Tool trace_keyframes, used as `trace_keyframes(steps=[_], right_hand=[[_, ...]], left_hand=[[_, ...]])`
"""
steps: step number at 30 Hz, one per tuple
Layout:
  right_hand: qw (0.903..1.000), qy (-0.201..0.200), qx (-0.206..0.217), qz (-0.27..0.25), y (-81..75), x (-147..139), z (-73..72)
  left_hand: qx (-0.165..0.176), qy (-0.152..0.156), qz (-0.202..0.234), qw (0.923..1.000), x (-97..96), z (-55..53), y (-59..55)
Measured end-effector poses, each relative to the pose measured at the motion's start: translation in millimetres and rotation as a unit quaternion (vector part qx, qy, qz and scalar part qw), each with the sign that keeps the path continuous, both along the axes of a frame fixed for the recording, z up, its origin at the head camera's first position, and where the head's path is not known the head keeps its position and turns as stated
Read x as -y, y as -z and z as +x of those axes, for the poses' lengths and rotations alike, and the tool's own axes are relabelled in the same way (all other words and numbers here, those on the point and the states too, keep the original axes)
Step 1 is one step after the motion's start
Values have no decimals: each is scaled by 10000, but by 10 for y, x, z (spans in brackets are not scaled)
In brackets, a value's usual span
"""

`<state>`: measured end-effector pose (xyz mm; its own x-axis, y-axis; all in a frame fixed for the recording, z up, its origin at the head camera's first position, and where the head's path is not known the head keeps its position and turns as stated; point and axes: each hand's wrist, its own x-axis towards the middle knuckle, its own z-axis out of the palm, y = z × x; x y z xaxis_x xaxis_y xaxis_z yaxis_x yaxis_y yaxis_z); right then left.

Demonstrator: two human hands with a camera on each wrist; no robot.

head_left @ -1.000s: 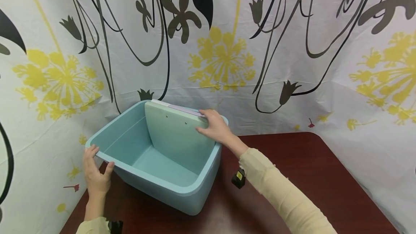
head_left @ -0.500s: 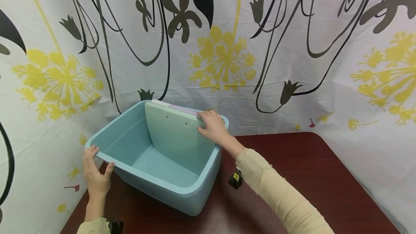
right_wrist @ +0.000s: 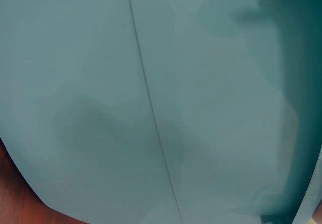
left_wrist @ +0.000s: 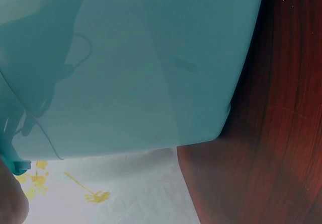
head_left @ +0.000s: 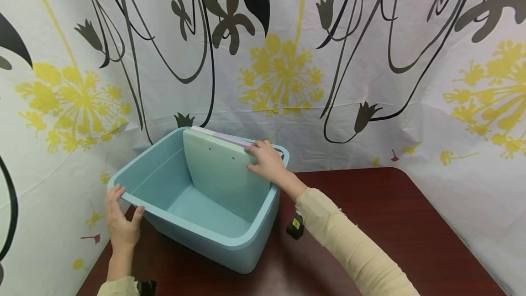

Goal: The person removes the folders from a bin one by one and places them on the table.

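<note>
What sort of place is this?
Likely a small staged recording corner: flowered sheeting hangs beyond and beside a dark red table, and a black device shows at the right cuff.

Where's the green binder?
In the head view, left of center, the green binder stands inside the blue bin, near its far side, with the right hand gripping it.

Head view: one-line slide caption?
Left hand holds a blue plastic tub by the rim; right hand grips a pale-green binder inside it.

Tub (head_left: 226,256) on table (head_left: 390,204), folder (head_left: 222,172) inside toward its far side.
</note>
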<state>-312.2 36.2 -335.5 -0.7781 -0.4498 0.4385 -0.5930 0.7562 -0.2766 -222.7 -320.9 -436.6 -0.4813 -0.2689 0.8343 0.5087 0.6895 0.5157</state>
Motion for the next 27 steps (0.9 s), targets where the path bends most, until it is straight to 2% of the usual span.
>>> trace_keyframes(steps=[4,9,18,23,27], right_hand=[[9999,57,89,64,7,15,7],[9999,37,89,-121,17,13,19],[9948,-227,84,-992,49,-39,24],[9901,-139,-28,-1397,47,-52,48],[9824,-120,-171,-1859,11,-64,76]], left_hand=[[12,-8,-27,10000,12,3,1],[38,-62,-7,10000,8,10,-3],[35,-82,-46,10000,-10,2,-16],[57,-95,-49,9999,-8,2,-14],[108,-103,-53,9999,-2,4,-11]])
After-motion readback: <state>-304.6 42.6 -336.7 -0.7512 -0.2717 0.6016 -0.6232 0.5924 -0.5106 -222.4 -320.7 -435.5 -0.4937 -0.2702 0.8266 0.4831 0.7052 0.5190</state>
